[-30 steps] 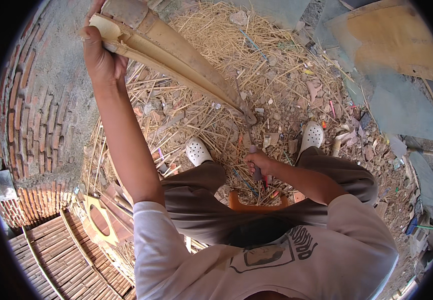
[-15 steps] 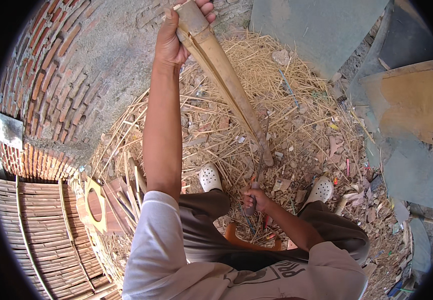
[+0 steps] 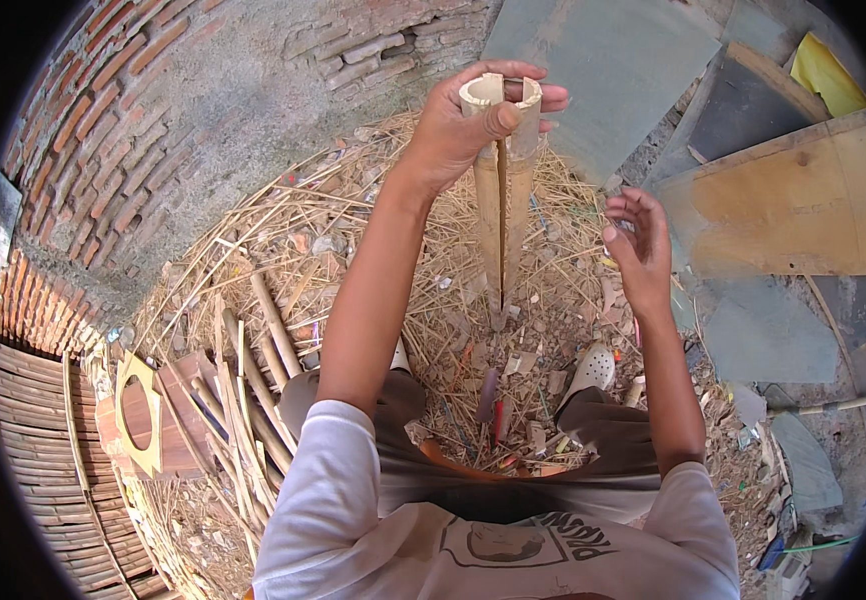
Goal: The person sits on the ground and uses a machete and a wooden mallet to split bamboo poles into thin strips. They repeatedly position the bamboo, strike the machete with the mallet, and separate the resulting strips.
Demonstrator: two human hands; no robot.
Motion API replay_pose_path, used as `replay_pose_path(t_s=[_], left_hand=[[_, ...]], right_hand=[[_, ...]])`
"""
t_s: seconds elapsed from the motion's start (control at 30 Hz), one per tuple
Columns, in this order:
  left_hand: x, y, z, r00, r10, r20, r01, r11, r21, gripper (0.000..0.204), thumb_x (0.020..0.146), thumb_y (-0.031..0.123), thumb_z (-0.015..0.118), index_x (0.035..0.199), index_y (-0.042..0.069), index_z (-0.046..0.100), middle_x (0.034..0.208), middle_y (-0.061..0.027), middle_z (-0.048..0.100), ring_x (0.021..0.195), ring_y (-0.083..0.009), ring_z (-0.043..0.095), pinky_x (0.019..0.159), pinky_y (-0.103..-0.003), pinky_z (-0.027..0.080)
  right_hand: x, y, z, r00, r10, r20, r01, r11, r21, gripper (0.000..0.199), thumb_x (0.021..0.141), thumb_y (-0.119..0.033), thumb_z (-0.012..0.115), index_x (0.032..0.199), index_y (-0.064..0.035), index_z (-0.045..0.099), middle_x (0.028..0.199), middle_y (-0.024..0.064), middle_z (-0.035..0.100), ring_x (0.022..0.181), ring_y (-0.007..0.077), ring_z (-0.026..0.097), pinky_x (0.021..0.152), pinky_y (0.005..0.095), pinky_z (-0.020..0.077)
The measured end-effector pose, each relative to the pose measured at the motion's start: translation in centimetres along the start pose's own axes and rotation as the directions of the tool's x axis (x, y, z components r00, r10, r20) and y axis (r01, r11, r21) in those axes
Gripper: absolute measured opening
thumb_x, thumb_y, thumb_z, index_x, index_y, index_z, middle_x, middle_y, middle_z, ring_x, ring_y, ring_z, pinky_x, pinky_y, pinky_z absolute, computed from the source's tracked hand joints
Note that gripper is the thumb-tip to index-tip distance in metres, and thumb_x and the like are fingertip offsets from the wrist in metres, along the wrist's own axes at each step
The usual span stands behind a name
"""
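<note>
Before me a split bamboo pole (image 3: 490, 215) stands nearly upright, its hollow cut end toward me and a long dark slit running down its length. My left hand (image 3: 463, 120) is closed round the top, thumb across the near side and fingertips showing beyond the right edge. To the right of the pole, my right hand (image 3: 641, 240) is raised with nothing in it, fingers loosely curved and apart. Between my feet lies a tool with a purplish-grey handle (image 3: 488, 394); its blade is hard to make out against the litter.
Straw and rubble (image 3: 373, 270) cover the ground. Cut bamboo sticks (image 3: 273, 335) and a yellow board with an oval hole (image 3: 139, 415) lie left, near a slatted bamboo panel (image 3: 43, 450). A brick wall (image 3: 143, 130) rises behind; flat sheets (image 3: 783, 200) lean at right.
My right hand has let go of the tool, now on the ground, and risen to the right. My left hand has brought the bamboo's top rightward and nearer, standing it more upright.
</note>
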State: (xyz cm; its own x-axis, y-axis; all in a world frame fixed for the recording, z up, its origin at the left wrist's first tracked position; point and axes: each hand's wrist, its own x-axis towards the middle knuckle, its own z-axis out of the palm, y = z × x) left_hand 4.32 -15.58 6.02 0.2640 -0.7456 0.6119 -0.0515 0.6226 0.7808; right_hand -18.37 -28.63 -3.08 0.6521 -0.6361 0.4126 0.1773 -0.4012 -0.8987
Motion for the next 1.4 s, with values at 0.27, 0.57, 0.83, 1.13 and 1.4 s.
replay_pose_path(t_s=[0.27,0.57,0.83,1.13,1.4], left_hand=[[-1.7,-0.4,1.8,0.996,0.073,-0.051,-0.067,0.993,0.096,0.067,0.080,0.057,0.073,0.117,0.003,0.063,0.099,-0.0029,0.066,0.093,-0.0101,0.061,0.083,-0.027,0.050],[-3.3,-1.7,2.5,0.820,0.220,-0.528,-0.004,0.925,0.379,0.039,0.098,0.041,0.060,0.083,0.004,0.062,0.073,0.0007,0.059,0.065,-0.0072,0.052,0.056,-0.025,0.040],[0.9,-2.4,-0.6,0.761,0.439,-0.477,-0.165,0.843,0.513,0.037,0.098,0.034,0.061,0.074,0.005,0.063,0.068,0.0036,0.058,0.062,-0.0060,0.050,0.053,-0.027,0.039],[3.5,-2.9,-0.8,0.842,0.146,-0.519,0.099,0.904,0.416,0.035,0.092,0.037,0.069,0.074,0.008,0.064,0.062,-0.0021,0.060,0.049,-0.0130,0.056,0.047,-0.030,0.044],[5.2,-4.3,-1.5,0.874,0.107,-0.473,0.059,0.945,0.322,0.028,0.090,0.032,0.071,0.081,0.006,0.063,0.061,-0.0035,0.059,0.049,-0.0143,0.056,0.045,-0.030,0.045]], right_hand=[[5.8,-13.6,3.2,0.585,-0.716,0.381,0.810,0.487,-0.327,0.036,0.077,-0.018,0.079,0.108,-0.0044,0.065,0.113,0.0115,0.064,0.112,0.0234,0.058,0.093,0.0371,0.0481],[7.2,-13.8,6.3,0.600,-0.680,0.422,0.787,0.596,-0.158,0.018,0.077,-0.015,0.071,0.082,-0.0005,0.061,0.078,0.0128,0.064,0.076,0.0235,0.063,0.073,0.0343,0.0492],[11.6,-15.2,6.6,0.613,-0.486,0.623,0.780,0.496,-0.380,0.021,0.071,-0.015,0.070,0.071,-0.0005,0.055,0.058,0.0083,0.053,0.054,0.0154,0.047,0.052,0.0330,0.0405],[8.5,-13.4,4.3,0.801,-0.491,0.343,0.597,0.694,-0.402,0.027,0.071,-0.008,0.067,0.064,-0.0032,0.042,0.052,0.0053,0.041,0.050,0.0107,0.043,0.049,0.0327,0.0368],[6.5,-13.5,3.8,0.778,-0.578,0.246,0.612,0.611,-0.502,0.028,0.069,-0.010,0.067,0.064,-0.0031,0.040,0.054,0.0077,0.041,0.054,0.0133,0.042,0.052,0.0330,0.0378]])
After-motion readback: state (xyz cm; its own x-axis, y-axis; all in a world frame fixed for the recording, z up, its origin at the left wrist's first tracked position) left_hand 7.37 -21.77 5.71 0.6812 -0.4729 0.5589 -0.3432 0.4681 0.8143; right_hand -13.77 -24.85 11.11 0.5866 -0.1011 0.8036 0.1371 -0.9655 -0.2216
